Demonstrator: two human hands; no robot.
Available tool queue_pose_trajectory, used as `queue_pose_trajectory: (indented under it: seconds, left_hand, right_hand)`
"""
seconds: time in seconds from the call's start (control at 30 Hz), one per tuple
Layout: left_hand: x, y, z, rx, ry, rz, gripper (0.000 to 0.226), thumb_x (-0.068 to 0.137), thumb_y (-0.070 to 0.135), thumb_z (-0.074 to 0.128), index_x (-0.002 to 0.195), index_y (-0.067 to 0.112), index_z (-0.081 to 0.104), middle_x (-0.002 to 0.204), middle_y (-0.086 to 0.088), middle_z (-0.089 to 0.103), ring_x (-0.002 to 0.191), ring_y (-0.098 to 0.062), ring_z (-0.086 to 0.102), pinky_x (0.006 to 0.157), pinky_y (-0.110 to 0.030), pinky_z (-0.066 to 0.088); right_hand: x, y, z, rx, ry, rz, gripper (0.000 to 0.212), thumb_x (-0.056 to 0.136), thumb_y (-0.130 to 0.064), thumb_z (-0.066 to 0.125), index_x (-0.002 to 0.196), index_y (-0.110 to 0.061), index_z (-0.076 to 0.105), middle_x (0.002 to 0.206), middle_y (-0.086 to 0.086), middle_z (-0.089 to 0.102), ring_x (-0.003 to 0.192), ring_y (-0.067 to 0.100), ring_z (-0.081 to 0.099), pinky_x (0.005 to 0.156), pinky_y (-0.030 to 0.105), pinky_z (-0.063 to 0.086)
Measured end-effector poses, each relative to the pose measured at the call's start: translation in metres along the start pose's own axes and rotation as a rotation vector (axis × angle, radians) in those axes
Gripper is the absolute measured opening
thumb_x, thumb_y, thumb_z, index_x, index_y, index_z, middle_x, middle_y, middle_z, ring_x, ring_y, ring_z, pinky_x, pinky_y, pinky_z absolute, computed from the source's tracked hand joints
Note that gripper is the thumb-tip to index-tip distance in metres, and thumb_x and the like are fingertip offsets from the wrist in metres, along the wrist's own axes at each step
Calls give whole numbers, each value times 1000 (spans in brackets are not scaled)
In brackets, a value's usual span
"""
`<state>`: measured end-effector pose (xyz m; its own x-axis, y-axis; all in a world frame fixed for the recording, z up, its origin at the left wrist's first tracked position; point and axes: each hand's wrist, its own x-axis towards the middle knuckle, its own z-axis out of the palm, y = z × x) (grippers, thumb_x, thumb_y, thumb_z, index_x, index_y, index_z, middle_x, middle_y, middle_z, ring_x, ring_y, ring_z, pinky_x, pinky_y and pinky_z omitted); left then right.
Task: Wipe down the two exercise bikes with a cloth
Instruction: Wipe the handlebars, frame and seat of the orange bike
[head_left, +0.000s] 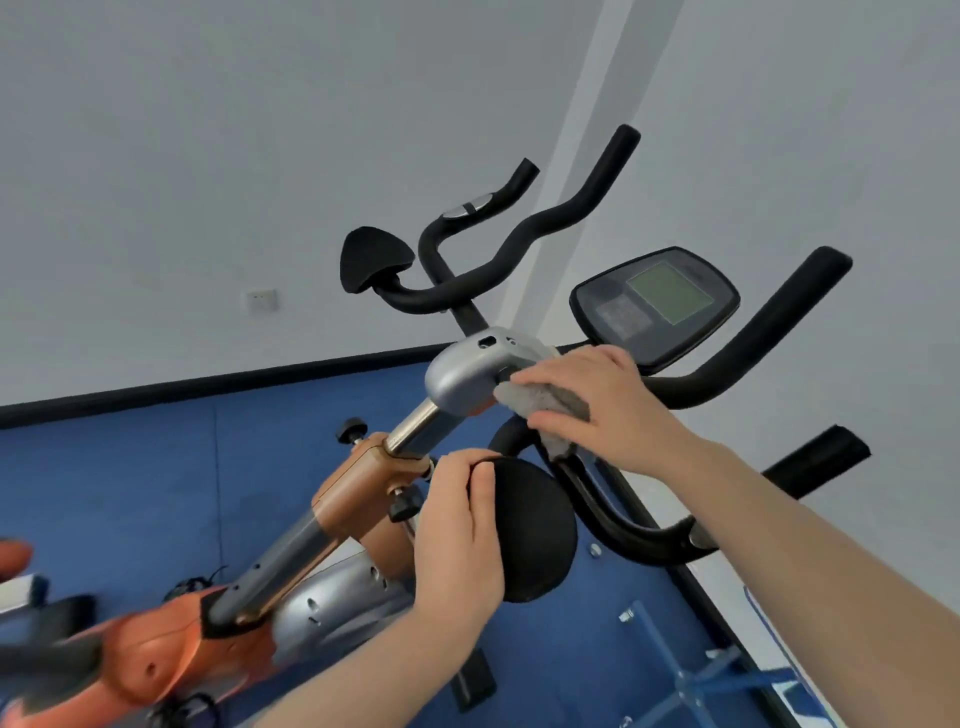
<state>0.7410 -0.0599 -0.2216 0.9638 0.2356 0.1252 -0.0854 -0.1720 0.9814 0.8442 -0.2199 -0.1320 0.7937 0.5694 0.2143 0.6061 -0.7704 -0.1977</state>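
No text can be read. The console (655, 304) right of the frame's centre has a blank grey-green screen, and the label patch beside it is too blurred.

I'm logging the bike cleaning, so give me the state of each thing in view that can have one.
Left hand: grips the round black pad's edge.
Right hand: presses the grey fluffy cloth against the silver handlebar housing.
Black console with grey screen: screen blank.
White wall socket: nothing plugged in.
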Motion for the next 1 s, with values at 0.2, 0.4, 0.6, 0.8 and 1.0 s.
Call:
queue_pose_trajectory:
  seconds: [0.2,0.4,0.6,0.8,1.0]
  left_hand:
    - [0,1,1,-11,26,-5,20,102,38,36,95,44,54,94,22,60,97,1,55,78,-9,38]
    - [-1,1,2,-11,58,-47,22,104,34,38,95,39,58,92,21,62,96,0,57,81,-24,42]
    - [-4,3,0,57,54,-36,21,103,36,38,94,45,54,93,22,59,93,3,55,77,-25,42]
    - [13,25,0,276,40,236,18,96,26,50,93,42,59,97,22,57,98,2,54,84,-29,45]
    - [48,48,14,640,-92,412,19,91,32,47,99,27,63,101,13,58,94,-11,53,81,-29,37]
  right_hand:
    - [9,-29,19,-23,-140,-212,27,91,-31,62,118,-28,62,113,-8,55,106,14,47,94,33,38]
    - [11,6,-6,72,-100,-120,28,94,-32,59,122,-34,62,119,-20,58,112,3,46,96,34,42]
    - [7,7,-10,7,-149,-267,27,96,-29,54,120,-34,64,121,-21,58,114,3,48,93,29,46]
    - [-18,-7,6,30,100,-157,21,94,-17,62,113,-21,70,114,-10,66,108,14,53,95,32,43]
    - [-26,12,-16,-37,213,38,24,93,-17,62,115,-22,70,115,-11,66,107,16,54,89,33,47]
